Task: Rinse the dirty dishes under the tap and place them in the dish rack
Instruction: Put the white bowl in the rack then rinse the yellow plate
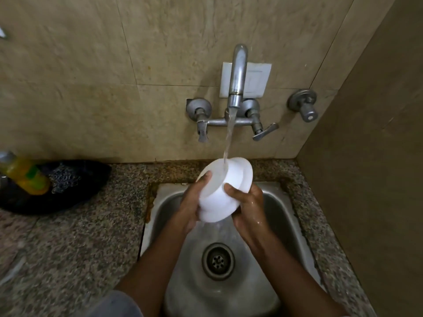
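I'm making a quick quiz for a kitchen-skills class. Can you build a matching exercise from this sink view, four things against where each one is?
Things:
1. white bowl
2. yellow bottle
3. drain
4. tap spout

Places:
A. on the counter at the left, beside a dark cloth
B. at the bottom of the steel sink
C. on the tiled wall, with water running from it
D. held over the sink by the left hand and right hand

Pairs: 1-D, 2-A, 3-B, 4-C
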